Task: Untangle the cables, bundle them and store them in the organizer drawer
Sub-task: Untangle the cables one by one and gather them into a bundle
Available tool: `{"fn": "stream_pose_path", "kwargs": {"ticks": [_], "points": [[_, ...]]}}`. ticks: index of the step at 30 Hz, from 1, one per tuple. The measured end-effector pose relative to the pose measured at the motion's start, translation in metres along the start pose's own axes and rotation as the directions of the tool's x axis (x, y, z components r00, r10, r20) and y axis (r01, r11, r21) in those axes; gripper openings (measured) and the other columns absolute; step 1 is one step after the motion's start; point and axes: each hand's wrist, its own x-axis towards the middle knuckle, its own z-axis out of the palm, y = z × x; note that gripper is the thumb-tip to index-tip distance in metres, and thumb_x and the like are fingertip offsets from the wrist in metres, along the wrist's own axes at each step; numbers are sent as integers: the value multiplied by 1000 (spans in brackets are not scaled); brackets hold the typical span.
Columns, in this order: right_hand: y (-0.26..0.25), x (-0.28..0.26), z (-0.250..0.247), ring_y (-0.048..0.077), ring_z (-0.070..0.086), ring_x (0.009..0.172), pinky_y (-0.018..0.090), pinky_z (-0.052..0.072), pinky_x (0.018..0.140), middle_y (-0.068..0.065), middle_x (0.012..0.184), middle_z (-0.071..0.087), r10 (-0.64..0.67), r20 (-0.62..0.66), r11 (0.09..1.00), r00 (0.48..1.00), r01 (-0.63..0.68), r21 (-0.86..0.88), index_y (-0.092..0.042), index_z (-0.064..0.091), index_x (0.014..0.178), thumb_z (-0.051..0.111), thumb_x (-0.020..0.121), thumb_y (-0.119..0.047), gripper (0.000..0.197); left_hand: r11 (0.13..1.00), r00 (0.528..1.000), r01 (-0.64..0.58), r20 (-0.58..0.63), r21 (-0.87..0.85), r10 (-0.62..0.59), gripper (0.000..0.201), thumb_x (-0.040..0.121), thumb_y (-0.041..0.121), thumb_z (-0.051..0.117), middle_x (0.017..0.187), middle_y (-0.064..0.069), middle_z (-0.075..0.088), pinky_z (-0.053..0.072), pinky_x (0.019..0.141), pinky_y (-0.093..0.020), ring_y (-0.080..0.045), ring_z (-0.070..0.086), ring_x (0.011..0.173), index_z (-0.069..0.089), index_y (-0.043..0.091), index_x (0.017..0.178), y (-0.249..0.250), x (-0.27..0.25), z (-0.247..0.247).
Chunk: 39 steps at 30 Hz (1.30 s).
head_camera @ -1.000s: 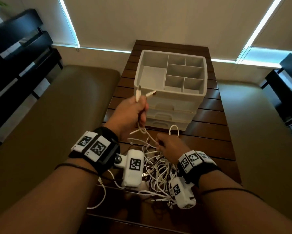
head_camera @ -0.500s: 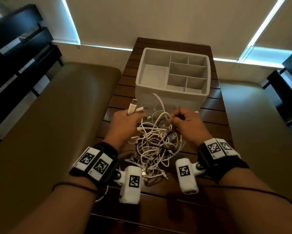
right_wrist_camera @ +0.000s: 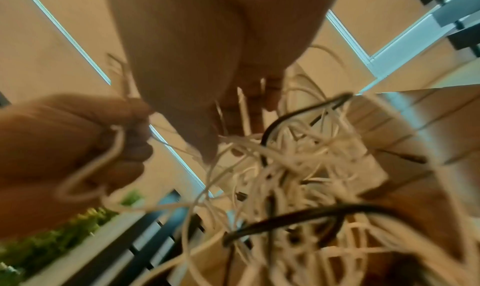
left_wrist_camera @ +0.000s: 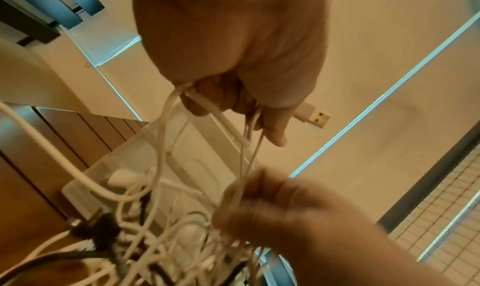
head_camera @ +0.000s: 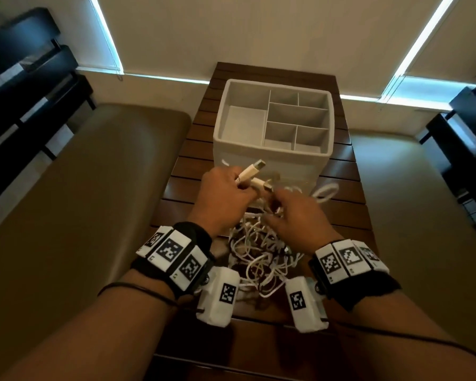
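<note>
A tangle of white cables [head_camera: 261,254] with some black strands hangs and lies on the wooden table [head_camera: 341,215] in front of the white organizer [head_camera: 272,149]. My left hand [head_camera: 226,193] grips several white cables [left_wrist_camera: 207,114], and two USB plugs [head_camera: 254,169] stick out of its fist toward the organizer. In the left wrist view one plug [left_wrist_camera: 311,116] shows past the thumb. My right hand [head_camera: 294,213] is close beside the left and pinches thin white strands [left_wrist_camera: 244,167] just below it. The tangle [right_wrist_camera: 298,177] fills the right wrist view.
The organizer's top tray has several empty compartments [head_camera: 297,116]; its front drawers [left_wrist_camera: 197,167] show shut in the left wrist view. Padded brown benches [head_camera: 80,202] flank the narrow table. Dark shelving [head_camera: 25,78] stands at far left and dark furniture at far right.
Both hands have risen toward the organizer with the cables. The right hand moved from the table pile up to the left hand and now pinches strands right beside it.
</note>
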Motion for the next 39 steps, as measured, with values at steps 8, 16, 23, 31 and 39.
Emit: {"fn": "stream_pose_path", "kwargs": {"ticks": [8,16,23,31,39], "points": [[45,-26,42,25,57,103,39,43,88,2,106,61,192,173,981,966,-182,-73,-18,62,102,68,81,-35,27,962,959,259,-99,-83,-267,8,84,10,69,68,-8,64,44,54,-21,-9,51,58,73,8,78,-31,-1,-26],[5,-30,33,8,57,106,27,43,92,-11,120,59,16,278,944,960,-106,313,-33,49,127,70,78,-34,53,970,974,226,48,-94,-222,12,86,9,67,76,-16,71,45,55,-20,-15,58,64,75,14,78,-24,-10,-16],[24,-27,33,10,62,86,29,47,78,-6,92,70,293,355,765,888,-441,470,-21,75,97,46,96,-46,38,967,974,184,-98,-174,-203,20,85,6,68,66,2,66,44,59,-19,0,54,58,72,23,74,-19,1,-27],[14,-10,45,12,62,76,33,52,75,-3,83,68,79,332,964,940,-157,215,-19,68,82,71,82,-22,4,979,989,141,-20,-146,-145,25,83,6,69,75,10,70,48,66,-12,6,62,67,71,28,73,-17,3,-22],[26,-9,40,10,56,64,26,45,60,-2,71,62,152,226,936,962,-213,279,-19,58,70,73,82,-19,19,876,978,208,-76,434,-195,20,80,28,74,84,3,65,53,73,-38,-26,65,86,65,28,98,-56,4,-37]]}}
